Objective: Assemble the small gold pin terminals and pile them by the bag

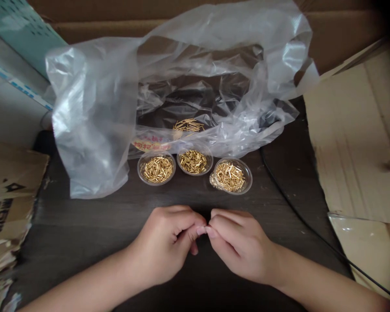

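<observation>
My left hand (170, 242) and my right hand (242, 245) meet fingertip to fingertip above the dark table, low in the view. Both are closed in a pinch, thumbs against curled fingers. Whatever lies between the fingertips is hidden or too small to make out. Just beyond them stand three clear round cups of small gold-coloured metal pieces: a left cup (156, 169), a middle cup (195, 161) and a right cup (231, 175). Longer thin gold-coloured pins (189, 125) lie in a loose pile behind the middle cup, at the clear plastic bag.
A large crumpled clear plastic bag (94, 112) spreads across the back of the dark table (84, 225). Torn cardboard stands at left (9, 208) and right (347, 130). A black cable (299, 212) runs down the right side. A brown cardboard wall (110, 17) closes the back.
</observation>
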A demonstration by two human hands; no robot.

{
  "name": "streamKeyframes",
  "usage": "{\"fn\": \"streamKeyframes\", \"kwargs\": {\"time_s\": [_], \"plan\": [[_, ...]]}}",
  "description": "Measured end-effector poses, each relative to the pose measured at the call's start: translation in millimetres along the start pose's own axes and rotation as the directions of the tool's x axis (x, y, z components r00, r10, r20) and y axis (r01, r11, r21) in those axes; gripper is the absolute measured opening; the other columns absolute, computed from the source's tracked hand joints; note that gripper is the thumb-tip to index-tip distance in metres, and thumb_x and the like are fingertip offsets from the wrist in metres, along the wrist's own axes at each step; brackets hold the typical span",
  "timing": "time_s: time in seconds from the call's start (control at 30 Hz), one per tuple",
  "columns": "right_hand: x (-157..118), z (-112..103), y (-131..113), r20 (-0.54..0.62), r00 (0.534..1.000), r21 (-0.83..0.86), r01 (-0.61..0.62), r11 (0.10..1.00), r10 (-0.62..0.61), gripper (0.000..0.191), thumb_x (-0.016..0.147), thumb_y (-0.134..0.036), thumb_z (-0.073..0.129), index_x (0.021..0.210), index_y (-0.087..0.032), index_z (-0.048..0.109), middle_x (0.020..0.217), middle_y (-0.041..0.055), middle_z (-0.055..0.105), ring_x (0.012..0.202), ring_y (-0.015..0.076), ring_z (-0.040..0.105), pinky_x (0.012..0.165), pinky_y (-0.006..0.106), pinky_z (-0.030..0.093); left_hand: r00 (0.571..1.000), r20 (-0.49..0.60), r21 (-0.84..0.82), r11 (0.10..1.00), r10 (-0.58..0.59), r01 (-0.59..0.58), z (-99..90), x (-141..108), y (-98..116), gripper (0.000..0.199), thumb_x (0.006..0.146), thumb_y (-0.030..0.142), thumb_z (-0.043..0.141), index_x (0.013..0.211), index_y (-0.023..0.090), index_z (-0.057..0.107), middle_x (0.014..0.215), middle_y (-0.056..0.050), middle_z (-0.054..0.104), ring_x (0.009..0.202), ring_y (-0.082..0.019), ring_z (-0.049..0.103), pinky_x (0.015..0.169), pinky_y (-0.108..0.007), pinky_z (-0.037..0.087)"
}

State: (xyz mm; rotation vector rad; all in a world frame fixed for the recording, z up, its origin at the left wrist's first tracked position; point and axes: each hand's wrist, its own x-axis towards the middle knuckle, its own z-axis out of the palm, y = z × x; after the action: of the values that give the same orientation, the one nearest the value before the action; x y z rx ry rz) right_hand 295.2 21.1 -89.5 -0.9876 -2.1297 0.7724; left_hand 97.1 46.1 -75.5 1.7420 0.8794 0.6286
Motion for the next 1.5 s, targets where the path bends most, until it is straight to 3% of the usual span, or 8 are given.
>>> {"fn": "streamKeyframes", "kwargs": {"time_s": [0.23, 0.53, 0.83, 1.07, 1.33, 1.5], "plan": [[1, -1, 3, 0.006, 1.0, 0.04, -0.03, 0.999, 0.03, 0.028, 0.103, -0.011, 0.043, 0.075, -0.019, 0.041, 0.069, -0.0036, 0.04, 0.06, 0.01, 0.038, 0.056, 0.027, 0.029, 1.0, 0.008, 0.012, 1.0, -0.026, 0.026, -1.1, -1, 0, 0.025, 0.101, 0.017, 0.057, 0.079, 0.014, 0.069, 0.065, 0.001, 0.063, 0.061, -0.01, 0.064, 0.063, -0.02, 0.047], [1, -2, 4, -0.018, 1.0, 0.165, 0.005, 0.986, -0.002, 0.025, 0.107, -0.023, 0.043, 0.084, -0.018, 0.05, 0.072, -0.0023, 0.046, 0.064, 0.01, 0.044, 0.059, 0.025, 0.035, 0.985, 0.064, -0.219, 0.96, -0.162, 0.172, -4.8, 0, 7, 0.021, 0.098, 0.019, 0.056, 0.08, 0.012, 0.065, 0.076, -0.001, 0.061, 0.052, -0.009, 0.067, 0.048, -0.016, 0.05], [3, -5, 4, -0.106, 0.994, 0.257, 0.009, 0.966, 0.019, 0.037, 0.108, -0.03, 0.045, 0.072, -0.019, 0.043, 0.066, -0.0038, 0.04, 0.058, 0.0084, 0.039, 0.054, 0.024, 0.031, 0.99, 0.01, -0.206, 0.969, -0.139, 0.138, -4.0, 1, 7, 0.018, 0.094, 0.019, 0.065, 0.079, 0.012, 0.071, 0.072, -0.001, 0.065, 0.051, -0.008, 0.067, 0.05, -0.016, 0.049], [5, -7, 3, -0.09, 0.995, 0.289, -0.002, 0.957, 0.03, 0.015, 0.099, -0.01, 0.042, 0.088, -0.018, 0.049, 0.078, 0.0004, 0.049, 0.069, 0.011, 0.048, 0.062, 0.025, 0.04, 0.989, 0.002, -0.201, 0.969, -0.147, 0.144, -6.9, 2, 7, 0.013, 0.092, 0.019, 0.071, 0.081, 0.013, 0.075, 0.067, -0.001, 0.071, 0.055, -0.01, 0.069, 0.057, -0.017, 0.052], [4, -8, 3, -0.147, 0.986, 0.25, -0.041, 0.967, 0.08, 0.013, 0.098, -0.01, 0.048, 0.098, -0.016, 0.059, 0.082, 0.0026, 0.058, 0.07, 0.0115, 0.055, 0.061, 0.025, 0.046, 0.995, -0.007, -0.148, 0.985, -0.095, 0.093, -8.6, 3, 6, 0.015, 0.098, 0.015, 0.061, 0.091, 0.014, 0.074, 0.073, -0.002, 0.073, 0.064, -0.011, 0.07, 0.066, -0.019, 0.055], [4, -10, 3, -0.145, 0.986, 0.213, -0.049, 0.976, 0.081, 0.02, 0.098, -0.013, 0.05, 0.08, -0.017, 0.06, 0.067, -0.0007, 0.055, 0.058, 0.0102, 0.05, 0.053, 0.024, 0.041, 0.998, 0.009, -0.105, 0.993, -0.061, 0.062, -8.6, 3, 8, 0.015, 0.097, 0.013, 0.059, 0.088, 0.014, 0.072, 0.073, -0.001, 0.071, 0.062, -0.01, 0.069, 0.061, -0.019, 0.052]]}}
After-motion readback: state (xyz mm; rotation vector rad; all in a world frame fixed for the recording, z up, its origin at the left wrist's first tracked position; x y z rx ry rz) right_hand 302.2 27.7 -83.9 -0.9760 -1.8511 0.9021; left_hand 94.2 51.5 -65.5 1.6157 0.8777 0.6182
